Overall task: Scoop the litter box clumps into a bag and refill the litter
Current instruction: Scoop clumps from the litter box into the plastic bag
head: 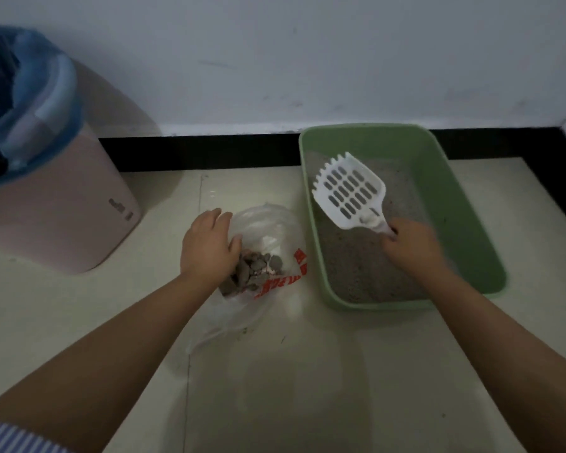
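- A pink bin (56, 204) with a blue liner (30, 93) stands at the far left on the pale floor (307, 387), against the wall.
- The left hand (206, 246) rests on the rim of a clear plastic bag (268, 223), its grip curled on the bag's edge.
- Grey clumps (255, 269) lie inside the bag, just beside the left hand.
- A green litter box (455, 197) sits right of the bag, near it, holding grey litter (356, 266).
- A white slotted scoop (350, 191) is raised over the litter, its blade empty.
- The right hand (409, 243) has its grip clamped on the scoop's handle.
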A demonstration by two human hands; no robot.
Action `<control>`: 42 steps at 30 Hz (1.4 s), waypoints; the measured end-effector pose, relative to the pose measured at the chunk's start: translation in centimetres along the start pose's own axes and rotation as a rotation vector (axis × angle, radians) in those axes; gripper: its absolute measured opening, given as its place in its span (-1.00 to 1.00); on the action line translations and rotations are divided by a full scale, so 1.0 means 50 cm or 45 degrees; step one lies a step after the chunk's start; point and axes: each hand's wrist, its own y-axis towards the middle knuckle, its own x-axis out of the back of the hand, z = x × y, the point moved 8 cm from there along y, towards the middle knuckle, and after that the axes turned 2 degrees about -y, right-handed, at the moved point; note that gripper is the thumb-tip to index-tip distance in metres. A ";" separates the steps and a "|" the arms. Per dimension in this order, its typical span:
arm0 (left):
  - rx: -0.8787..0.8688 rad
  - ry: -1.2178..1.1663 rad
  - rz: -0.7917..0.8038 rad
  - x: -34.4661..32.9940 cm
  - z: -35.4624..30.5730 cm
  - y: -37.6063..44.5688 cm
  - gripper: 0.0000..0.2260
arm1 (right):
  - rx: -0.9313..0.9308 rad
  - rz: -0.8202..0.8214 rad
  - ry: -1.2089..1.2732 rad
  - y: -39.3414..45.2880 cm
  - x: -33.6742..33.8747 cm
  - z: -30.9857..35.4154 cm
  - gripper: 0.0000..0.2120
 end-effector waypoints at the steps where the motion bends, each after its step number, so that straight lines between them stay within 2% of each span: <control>1: -0.086 0.023 0.012 -0.003 -0.029 0.001 -0.55 | -0.080 0.060 -0.023 0.003 0.009 -0.028 -0.79; 3: -0.233 0.051 0.087 -0.022 -0.093 0.002 -0.52 | -0.208 0.171 -0.006 0.006 0.024 -0.088 -0.68; 7: -0.357 0.082 0.273 -0.089 -0.207 0.002 -0.46 | -0.330 0.291 -0.173 -0.017 0.071 -0.159 -0.61; 10: -0.365 0.090 0.384 -0.136 -0.276 0.006 -0.45 | -0.412 0.418 -0.350 -0.040 0.097 -0.217 -0.66; 13: -0.327 0.083 0.433 -0.161 -0.317 0.012 -0.45 | -0.489 0.524 -0.382 -0.042 0.103 -0.268 -0.85; 16: -0.306 0.182 0.478 -0.189 -0.325 0.015 -0.46 | -0.488 0.620 -0.365 -0.047 0.085 -0.292 -0.78; 19: -0.319 0.265 0.402 -0.198 -0.319 0.012 -0.47 | -0.443 0.709 -0.349 -0.046 0.051 -0.294 -0.79; 21: -0.305 0.166 0.325 -0.193 -0.318 0.010 -0.49 | -0.395 0.707 -0.352 -0.032 0.035 -0.290 -0.84; 24: -0.277 -0.009 0.253 -0.183 -0.318 0.011 -0.49 | -0.345 0.665 -0.349 -0.006 0.026 -0.278 -0.81; 28: -0.229 -0.084 0.213 -0.188 -0.308 0.016 -0.49 | -0.376 0.642 -0.056 0.013 -0.014 -0.274 -0.91; 31: -0.235 -0.131 0.170 -0.189 -0.303 0.015 -0.49 | -0.358 0.616 0.060 0.029 -0.044 -0.280 -0.89; 35: -0.217 -0.179 0.153 -0.189 -0.304 0.015 -0.51 | -0.235 0.625 0.022 0.064 -0.067 -0.259 -0.85; 39: -0.292 -0.018 0.146 -0.200 -0.310 0.014 -0.35 | -0.158 0.588 0.076 0.094 -0.116 -0.210 -0.59; 41: -0.321 -0.009 0.078 -0.193 -0.315 0.016 -0.35 | -0.177 0.571 0.178 0.117 -0.138 -0.175 -0.61; 42: -0.302 0.008 0.106 -0.193 -0.315 0.016 -0.38 | -0.196 0.556 0.230 0.130 -0.146 -0.158 -0.69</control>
